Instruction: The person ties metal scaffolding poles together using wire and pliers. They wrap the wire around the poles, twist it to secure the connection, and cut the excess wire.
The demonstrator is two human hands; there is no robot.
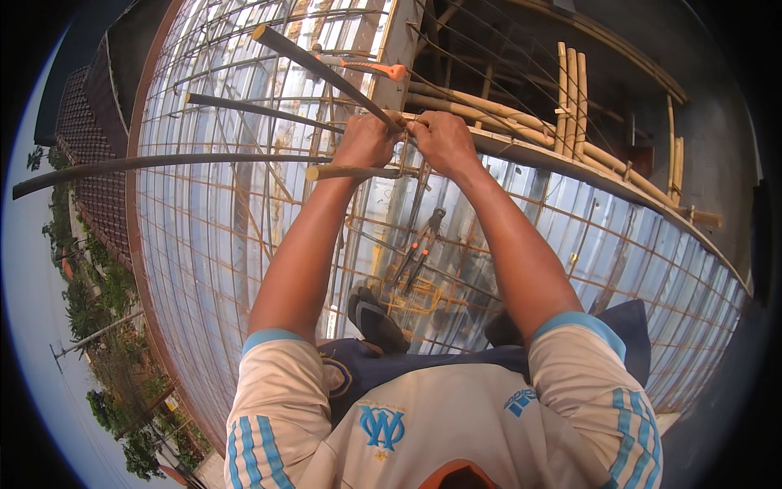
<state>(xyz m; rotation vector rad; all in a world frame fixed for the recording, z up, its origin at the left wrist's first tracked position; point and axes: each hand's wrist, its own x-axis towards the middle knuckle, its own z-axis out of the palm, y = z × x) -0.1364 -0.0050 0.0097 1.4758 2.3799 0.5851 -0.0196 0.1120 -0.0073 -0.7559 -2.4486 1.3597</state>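
Observation:
My left hand (366, 140) is closed around the steel bars where a long rebar (316, 67) meets the mesh near the top centre. My right hand (444, 143) pinches at the same joint, and what sits between its fingertips is too small to make out. More rebars (226, 104) stick out leftward, and a shorter one (342, 172) passes just below my left hand. An orange-handled tool (383, 68) lies on the grid above my hands. A pair of cutters with orange-and-black grips (422, 248) lies on the mesh between my forearms.
Rusty rebar mesh (204, 212) spreads over corrugated metal sheeting (652, 269) around me. A board edge (521, 152) and bamboo poles (570, 98) border a darker opening at upper right. My feet (375, 322) rest on the sheeting. A tiled roof (90, 163) and trees lie beyond the left edge.

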